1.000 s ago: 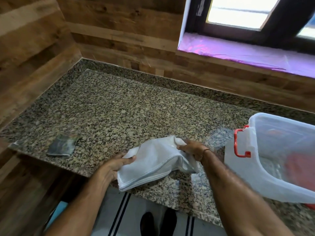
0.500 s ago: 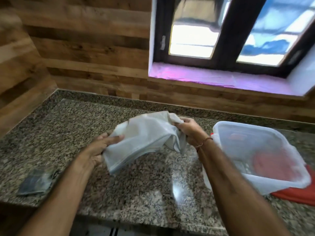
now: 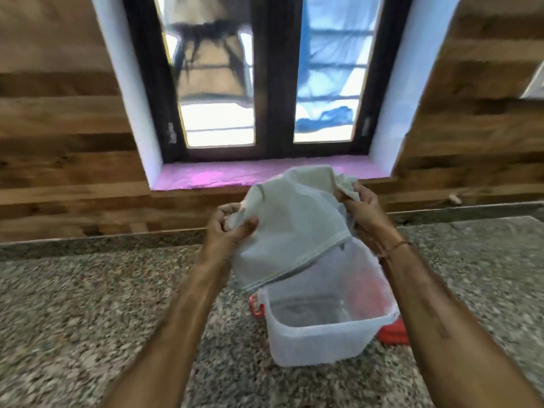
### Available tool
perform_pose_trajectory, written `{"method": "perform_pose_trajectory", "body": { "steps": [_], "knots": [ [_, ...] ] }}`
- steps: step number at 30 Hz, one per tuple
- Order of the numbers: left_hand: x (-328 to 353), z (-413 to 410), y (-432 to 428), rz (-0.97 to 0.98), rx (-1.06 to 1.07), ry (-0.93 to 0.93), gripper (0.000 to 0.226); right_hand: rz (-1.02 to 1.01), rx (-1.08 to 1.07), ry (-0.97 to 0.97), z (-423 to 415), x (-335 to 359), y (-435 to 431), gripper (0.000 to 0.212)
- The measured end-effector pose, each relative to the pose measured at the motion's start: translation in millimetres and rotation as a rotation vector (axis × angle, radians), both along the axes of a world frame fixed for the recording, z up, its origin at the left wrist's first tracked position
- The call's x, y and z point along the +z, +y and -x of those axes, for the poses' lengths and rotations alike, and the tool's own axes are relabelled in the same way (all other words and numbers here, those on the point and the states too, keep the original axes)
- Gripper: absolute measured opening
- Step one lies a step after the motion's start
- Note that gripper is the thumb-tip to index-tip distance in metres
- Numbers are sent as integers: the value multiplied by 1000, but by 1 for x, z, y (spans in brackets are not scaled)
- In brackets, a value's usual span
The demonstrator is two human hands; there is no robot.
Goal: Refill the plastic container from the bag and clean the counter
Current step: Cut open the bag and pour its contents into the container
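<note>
Above the plastic container (image 3: 323, 325), left hand (image 3: 226, 234) and right hand (image 3: 363, 214) each pinch the bag (image 3: 291, 231); refilling seems underway, tipping its mouth down next.

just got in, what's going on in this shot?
A person holds a white bag in both hands above the open clear plastic container on the granite counter. The left hand grips the bag's lower left corner; the right hand pinches its upper end. The bag's seamed edge hangs over the container's far rim. No pour is visible. A red lid pokes out at the container's right.
</note>
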State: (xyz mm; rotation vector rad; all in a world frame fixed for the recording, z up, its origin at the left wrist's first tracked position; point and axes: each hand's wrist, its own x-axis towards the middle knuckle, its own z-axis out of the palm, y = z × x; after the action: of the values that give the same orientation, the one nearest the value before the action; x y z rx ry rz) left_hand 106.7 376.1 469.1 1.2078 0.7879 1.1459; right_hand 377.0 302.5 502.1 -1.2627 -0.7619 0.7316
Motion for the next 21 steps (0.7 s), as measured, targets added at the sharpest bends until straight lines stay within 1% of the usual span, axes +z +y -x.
{"method": "perform_pose_trajectory", "body": {
  "steps": [1, 2, 4, 6, 7, 8, 10, 11, 12, 13, 14, 15, 17, 18, 19, 21],
  "knots": [
    [-10, -18, -5, -33, 19, 36, 51, -5, -29, -9, -15, -11, -7, 12],
    [-21, -33, -9, -79, 59, 105, 55, -8, -52, -22, -26, -24, -14, 15],
    [-46, -57, -20, -222, 130, 317, 59, 7, -78, -18, -42, -54, -24, 22],
    [-68, -66, -30, -329, 154, 469, 63, 29, -28, -4, -51, -83, -31, 31],
    [-77, -67, -33, -352, 155, 520, 64, 26, 11, 44, -54, -92, -35, 35],
    [-81, -66, -36, -359, 150, 553, 63, 25, 59, 110, -57, -95, -38, 33],
    [-82, -61, -33, -339, 138, 613, 55, -14, 181, 213, -61, -95, -39, 13],
    [-80, -59, -31, -305, 135, 591, 45, -33, 213, 268, -64, -95, -38, 26],
    [-76, -58, -29, -233, 131, 511, 35, -37, 222, 308, -65, -95, -36, 42],
    [-71, -59, -29, -155, 125, 392, 34, -45, 200, 334, -66, -96, -34, 49],
    [-68, -61, -28, -79, 140, 298, 40, -50, 155, 354, -65, -96, -32, 48],
    [-67, -63, -28, -31, 175, 262, 41, -57, 108, 364, -64, -98, -31, 41],
    [-67, -68, -32, -24, 293, 275, 30, -60, 79, 378, -63, -100, -29, 26],
    [-67, -70, -33, -35, 331, 284, 32, -78, 85, 382, -63, -100, -29, 23],
    [-69, -72, -32, -31, 349, 273, 41, -100, 96, 380, -64, -101, -29, 24],
    [-73, -70, -28, 48, 347, 209, 70, -117, 121, 362, -67, -103, -29, 21]
  ]
}}
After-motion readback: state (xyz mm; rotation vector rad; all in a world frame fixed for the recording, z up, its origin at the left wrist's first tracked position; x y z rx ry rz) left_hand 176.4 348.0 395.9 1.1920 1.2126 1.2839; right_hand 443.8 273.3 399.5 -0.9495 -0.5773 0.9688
